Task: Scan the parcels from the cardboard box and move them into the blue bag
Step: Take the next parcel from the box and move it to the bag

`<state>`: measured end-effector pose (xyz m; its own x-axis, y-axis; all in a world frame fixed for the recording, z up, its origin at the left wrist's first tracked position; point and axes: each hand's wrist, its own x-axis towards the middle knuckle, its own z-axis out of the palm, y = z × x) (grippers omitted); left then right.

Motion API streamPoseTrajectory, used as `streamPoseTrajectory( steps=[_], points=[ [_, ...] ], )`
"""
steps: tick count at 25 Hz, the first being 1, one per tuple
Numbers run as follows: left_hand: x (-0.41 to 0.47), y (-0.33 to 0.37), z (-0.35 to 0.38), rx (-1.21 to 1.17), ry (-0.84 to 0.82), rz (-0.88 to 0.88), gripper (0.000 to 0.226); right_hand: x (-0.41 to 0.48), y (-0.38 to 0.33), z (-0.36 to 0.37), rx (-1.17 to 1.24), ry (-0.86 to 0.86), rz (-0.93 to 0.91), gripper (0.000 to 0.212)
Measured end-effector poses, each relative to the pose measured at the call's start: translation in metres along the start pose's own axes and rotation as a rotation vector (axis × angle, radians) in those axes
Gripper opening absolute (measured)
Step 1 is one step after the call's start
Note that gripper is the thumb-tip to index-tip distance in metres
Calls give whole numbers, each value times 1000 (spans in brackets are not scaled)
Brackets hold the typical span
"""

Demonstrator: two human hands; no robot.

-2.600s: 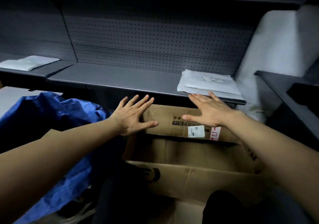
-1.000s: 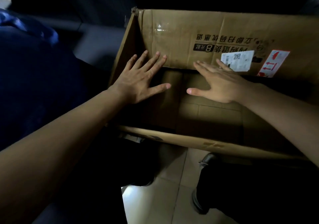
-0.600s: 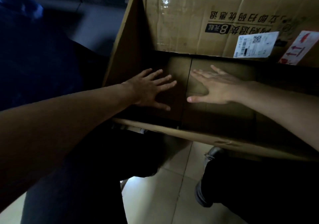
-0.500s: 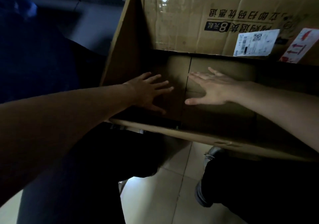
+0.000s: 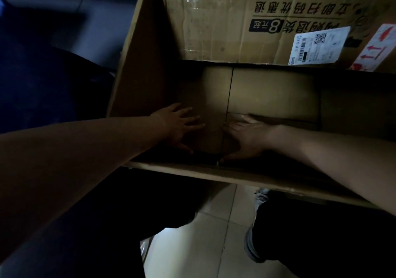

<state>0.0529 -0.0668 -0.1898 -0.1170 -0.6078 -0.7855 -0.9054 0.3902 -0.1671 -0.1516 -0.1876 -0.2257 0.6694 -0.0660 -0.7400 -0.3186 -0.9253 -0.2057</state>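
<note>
- Directly before the person stands the open cardboard box [image 5: 214,31], its far flap raised.
- Left of the box, deep in shadow, is the blue bag [image 5: 32,85].
- Both the left hand [image 5: 177,127] and the right hand [image 5: 246,138] reach low inside the box, just beside each other, fingers spread and straight, holding nothing.
- A white barcode label [image 5: 319,46] sits on the raised flap.

Box flap [image 5: 214,31]: "8" in upside-down Chinese print; QR/barcode label [image 5: 319,46].
</note>
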Motion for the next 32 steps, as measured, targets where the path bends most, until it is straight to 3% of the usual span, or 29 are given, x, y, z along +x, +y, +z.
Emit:
streamPoseTrajectory(
  steps=[17, 32],
  points=[
    [15, -10, 3, -105, 54, -66, 77, 12, -4, 7, 78, -140, 65, 90],
    [20, -10, 31, -113, -49, -119, 69, 22, -12, 5, 106, -60, 125, 76]
  ],
)
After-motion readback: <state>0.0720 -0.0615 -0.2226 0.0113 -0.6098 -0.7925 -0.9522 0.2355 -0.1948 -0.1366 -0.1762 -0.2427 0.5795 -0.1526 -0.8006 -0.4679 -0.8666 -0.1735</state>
